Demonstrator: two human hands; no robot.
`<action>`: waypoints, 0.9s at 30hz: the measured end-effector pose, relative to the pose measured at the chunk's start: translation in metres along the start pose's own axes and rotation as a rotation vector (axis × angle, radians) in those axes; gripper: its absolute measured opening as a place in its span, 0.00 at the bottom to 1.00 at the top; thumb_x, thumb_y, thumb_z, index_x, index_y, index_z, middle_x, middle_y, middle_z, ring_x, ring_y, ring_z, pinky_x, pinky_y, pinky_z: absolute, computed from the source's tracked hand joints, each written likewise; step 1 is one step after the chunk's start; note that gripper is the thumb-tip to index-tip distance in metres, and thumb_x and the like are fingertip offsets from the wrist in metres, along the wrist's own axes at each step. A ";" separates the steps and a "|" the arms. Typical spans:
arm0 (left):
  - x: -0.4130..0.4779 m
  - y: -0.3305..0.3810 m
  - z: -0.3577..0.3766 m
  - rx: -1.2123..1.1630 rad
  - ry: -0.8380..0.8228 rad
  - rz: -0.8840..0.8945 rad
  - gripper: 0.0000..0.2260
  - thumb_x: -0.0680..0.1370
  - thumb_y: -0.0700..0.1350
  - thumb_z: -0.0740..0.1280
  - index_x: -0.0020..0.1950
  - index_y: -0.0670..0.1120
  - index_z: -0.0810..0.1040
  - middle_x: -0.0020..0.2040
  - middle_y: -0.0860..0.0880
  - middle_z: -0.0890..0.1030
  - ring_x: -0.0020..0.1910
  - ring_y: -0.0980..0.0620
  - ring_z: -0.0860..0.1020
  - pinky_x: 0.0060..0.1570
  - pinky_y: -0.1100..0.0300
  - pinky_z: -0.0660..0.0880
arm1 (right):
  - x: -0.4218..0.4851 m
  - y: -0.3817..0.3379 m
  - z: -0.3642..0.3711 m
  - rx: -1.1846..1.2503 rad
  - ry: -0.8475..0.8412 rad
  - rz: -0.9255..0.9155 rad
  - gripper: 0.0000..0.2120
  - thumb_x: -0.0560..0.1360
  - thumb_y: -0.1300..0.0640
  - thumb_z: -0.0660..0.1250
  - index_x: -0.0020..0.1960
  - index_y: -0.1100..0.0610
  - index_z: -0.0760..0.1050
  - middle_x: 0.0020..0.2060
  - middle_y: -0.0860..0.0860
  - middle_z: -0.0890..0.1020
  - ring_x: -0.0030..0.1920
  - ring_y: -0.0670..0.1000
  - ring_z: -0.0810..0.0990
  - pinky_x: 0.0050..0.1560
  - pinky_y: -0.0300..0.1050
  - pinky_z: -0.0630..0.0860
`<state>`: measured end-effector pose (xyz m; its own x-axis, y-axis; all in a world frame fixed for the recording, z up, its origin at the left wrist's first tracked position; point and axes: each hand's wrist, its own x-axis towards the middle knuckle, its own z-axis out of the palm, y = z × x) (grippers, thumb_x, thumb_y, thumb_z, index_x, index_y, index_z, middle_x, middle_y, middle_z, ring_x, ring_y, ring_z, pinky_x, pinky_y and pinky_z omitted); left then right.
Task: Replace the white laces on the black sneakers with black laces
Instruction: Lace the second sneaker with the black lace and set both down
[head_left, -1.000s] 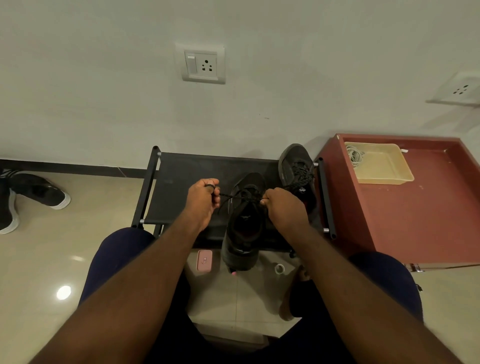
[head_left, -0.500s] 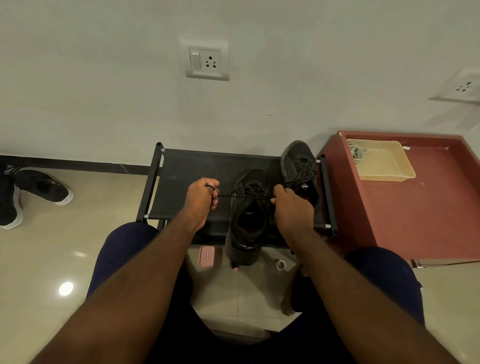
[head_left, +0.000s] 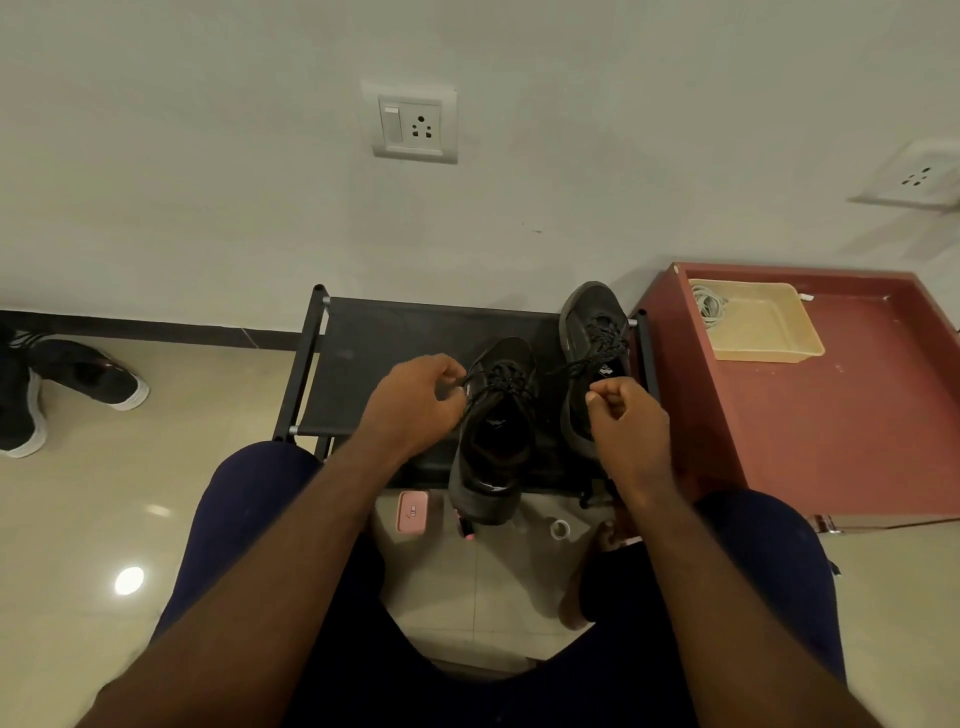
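Black fabric top on a low metal-frame rack, pushed against a plain pale wall with a switch socket above it. Glossy beige floor tiles all round. Dark red cabinet just right of the rack; on it a beige tray with a white coil in its far-left corner, laces or cord, cannot tell. Another dark pair of shoes on the floor far left. Pink flat item and small tape roll on the floor under the rack's near edge. Two black sneakers on the rack: near sneaker centre, heel overhanging the near edge, toe to the wall; far sneaker behind and right of it, already laced black. Black lace threaded through the near sneaker. Left hand just left of its eyelets, fingers curled, pinching one lace end. Right hand to the right, in front of the far sneaker, fist-curled, pinching the other end; that strand runs across the gap.
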<state>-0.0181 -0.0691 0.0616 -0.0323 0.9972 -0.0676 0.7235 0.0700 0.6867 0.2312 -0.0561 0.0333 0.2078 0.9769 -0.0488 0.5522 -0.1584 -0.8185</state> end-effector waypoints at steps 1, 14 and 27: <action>-0.001 0.004 0.001 0.061 -0.028 0.050 0.12 0.77 0.47 0.69 0.60 0.48 0.80 0.56 0.50 0.82 0.51 0.51 0.80 0.55 0.53 0.77 | 0.000 0.002 -0.001 -0.079 0.017 -0.036 0.07 0.79 0.57 0.68 0.57 0.53 0.80 0.46 0.45 0.82 0.50 0.45 0.81 0.54 0.50 0.81; -0.032 0.007 0.078 0.598 -0.411 0.329 0.10 0.77 0.49 0.65 0.57 0.49 0.76 0.56 0.49 0.79 0.60 0.48 0.74 0.58 0.52 0.66 | 0.011 0.014 -0.008 -0.616 -0.406 -0.129 0.33 0.76 0.65 0.67 0.78 0.50 0.62 0.64 0.57 0.73 0.62 0.58 0.75 0.61 0.53 0.76; -0.003 -0.016 0.067 0.554 -0.077 0.303 0.11 0.76 0.41 0.68 0.58 0.47 0.80 0.51 0.47 0.80 0.55 0.46 0.75 0.68 0.47 0.67 | -0.009 0.002 0.031 -0.594 -0.378 -0.181 0.28 0.79 0.64 0.64 0.77 0.51 0.63 0.61 0.55 0.73 0.57 0.54 0.77 0.57 0.47 0.76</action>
<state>0.0166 -0.0747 0.0018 0.2648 0.9643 0.0050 0.9428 -0.2600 0.2086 0.2056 -0.0611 0.0143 -0.1624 0.9608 -0.2248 0.9190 0.0643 -0.3890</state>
